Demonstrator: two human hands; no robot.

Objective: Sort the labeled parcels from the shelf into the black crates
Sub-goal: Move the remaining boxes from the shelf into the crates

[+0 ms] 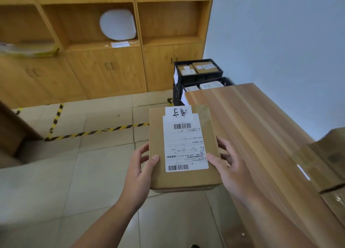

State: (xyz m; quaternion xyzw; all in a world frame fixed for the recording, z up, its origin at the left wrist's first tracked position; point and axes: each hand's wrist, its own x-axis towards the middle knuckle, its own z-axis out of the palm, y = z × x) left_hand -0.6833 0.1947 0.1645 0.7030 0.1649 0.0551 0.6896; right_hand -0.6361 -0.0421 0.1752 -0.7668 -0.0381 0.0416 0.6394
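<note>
I hold a flat brown cardboard parcel (156, 135) with a white shipping label in front of me, above the tiled floor. My left hand (139, 173) grips its left edge, thumb on top. My right hand (228, 169) grips its right edge, thumb on the label corner. Two black crates stand against the wall ahead: the far crate (198, 76) holds several labeled parcels, and the near crate (177, 91) is partly hidden behind the table. A white soft parcel (118, 24) leans in the wooden shelf (104, 44).
A long wooden table (261, 135) runs along my right side, with a taped cardboard box (328, 163) on its near end. Yellow-black tape (93, 132) marks the floor. A yellow-edged bundle (28, 49) lies on the left shelf. Cabinet doors fill the shelf's lower part.
</note>
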